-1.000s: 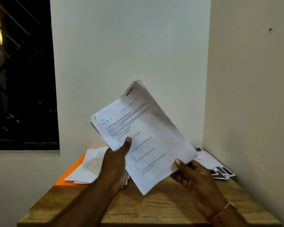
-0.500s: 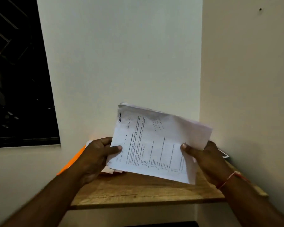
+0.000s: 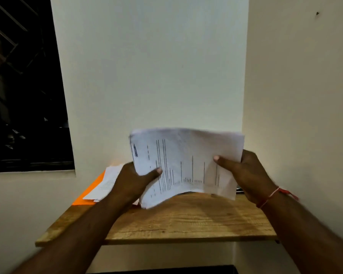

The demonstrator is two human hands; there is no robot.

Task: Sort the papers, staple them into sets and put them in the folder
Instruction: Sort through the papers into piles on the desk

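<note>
- Sheaf of papers (image 3: 186, 165): several printed sheets held landscape in the air above the far half of the table, lower edge just clear of the wood. Print is blurred and unreadable.
- Condition: the sheets bow along the lower edge and the edges are not flush. The 5 o'clock corner hangs loose.
- Handling judgement: light, limp and slick sheet on sheet. The sheaf will likely sag wherever it is unsupported and fan out if the pinch slackens. It is not fragile, but it creases readily.
- Hold points: best taken at opposite short edges, thumb on the face and fingers behind, as here. For squaring, tapping the long edge on the table looks suitable.
- Left hand (image 3: 135, 180): clamped on the sheaf's 8 o'clock edge, thumb pressed across the printed face.
- Right hand (image 3: 244, 173): clamped on the 3 o'clock edge, thumb on the face. Its fingers are hidden behind the paper.
- The two hands are well apart, a sheet's width between them.
- Table (image 3: 186, 220): a wooden top set into a wall corner.
- Orange folder (image 3: 87, 194): lies flat at the table's 10 o'clock corner.
- Loose papers (image 3: 107, 182): stacked unevenly on the folder.
- No stapler is visible; a dark item at the table's 2 o'clock is too hidden to identify.
</note>
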